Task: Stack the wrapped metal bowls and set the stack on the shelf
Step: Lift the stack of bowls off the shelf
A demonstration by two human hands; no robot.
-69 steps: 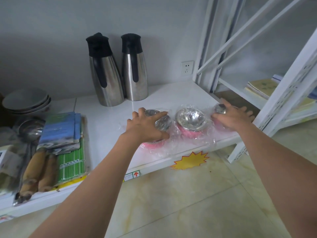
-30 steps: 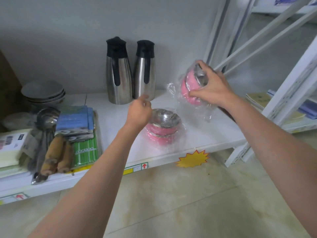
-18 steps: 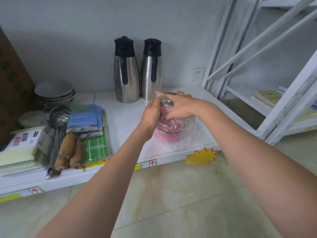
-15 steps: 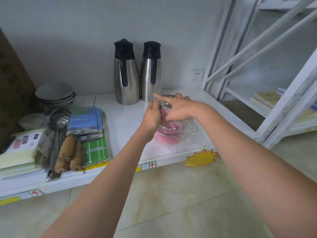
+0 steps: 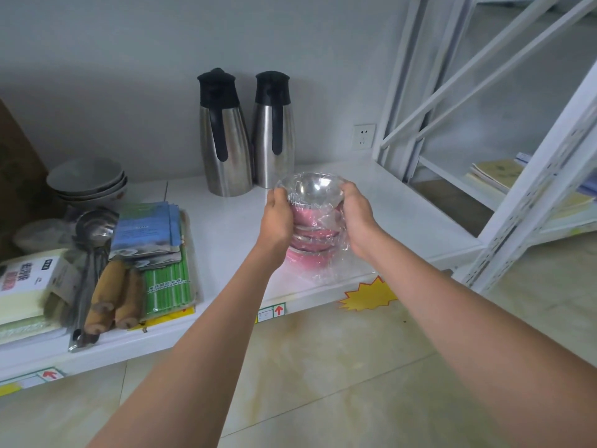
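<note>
Indoors, white shelf [image 5: 226, 227] — grey wall [image 5: 129, 59], tiled floor [image 5: 323, 367]

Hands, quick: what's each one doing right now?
Left hand: closed on the left side of the stack of wrapped bowls.
Right hand: closed on the stack's right side.

The stack of wrapped bowls [image 5: 311, 227] stands on the shelf [image 5: 232, 221] near its front edge, between the left hand [image 5: 276, 218] and right hand [image 5: 357, 218]. Two thermos jugs [image 5: 245, 134] stand behind it; ceramic bowls [image 5: 87, 182] and packets [image 5: 145, 231] lie to its left.
</note>
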